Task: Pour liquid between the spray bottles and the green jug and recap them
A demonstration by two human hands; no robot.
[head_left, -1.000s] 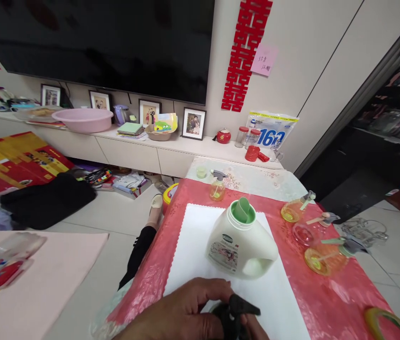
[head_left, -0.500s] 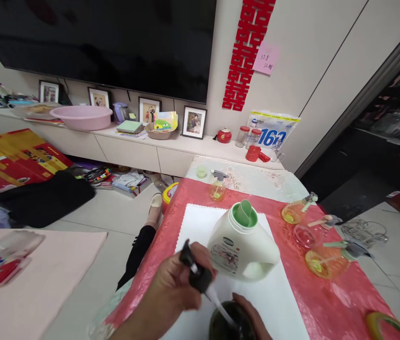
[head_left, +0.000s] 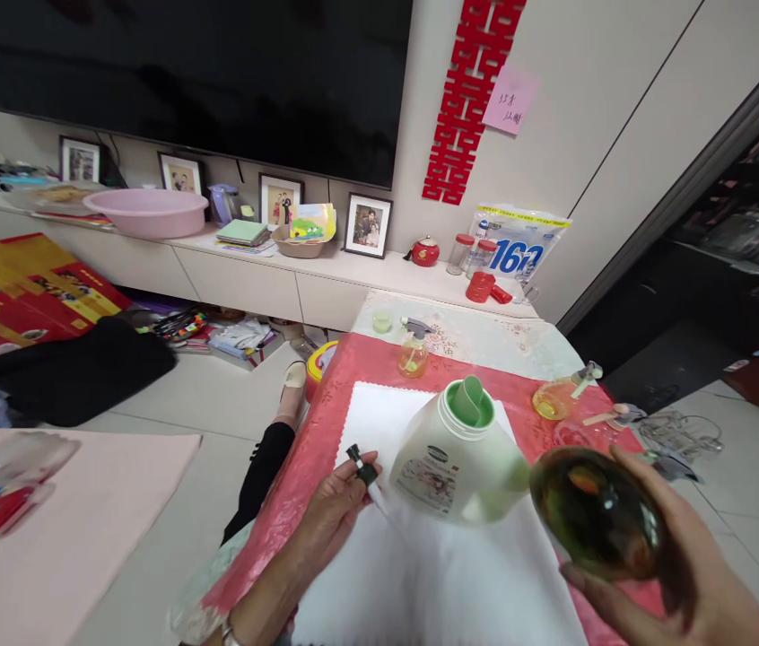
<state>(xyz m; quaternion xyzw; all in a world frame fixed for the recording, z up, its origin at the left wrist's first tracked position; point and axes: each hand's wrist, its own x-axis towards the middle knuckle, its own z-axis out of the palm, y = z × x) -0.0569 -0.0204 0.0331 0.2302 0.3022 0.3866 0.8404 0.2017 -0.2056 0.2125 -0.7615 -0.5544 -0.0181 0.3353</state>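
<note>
My left hand [head_left: 329, 516] is closed on a black spray-pump head [head_left: 361, 467] whose white dip tube trails over the white cloth [head_left: 433, 574]. My right hand [head_left: 679, 565] is wrapped round a dark round glass bottle [head_left: 595, 511], lifted above the table's right side, its mouth turned toward the big white detergent jug [head_left: 457, 462]. The jug has a green cap and stands on the cloth between my hands.
A red tablecloth [head_left: 326, 422] covers the table. Small spray bottles with yellow liquid stand at the far end [head_left: 412, 352] and at the right [head_left: 558, 397]. A person's leg and shoe [head_left: 278, 431] are beside the table's left edge. A low cabinet [head_left: 251, 278] holds photo frames and a pink basin.
The pump head has come out of the dark bottle. My left hand moved it left over the cloth; my right hand lifted the bottle up and to the right.
</note>
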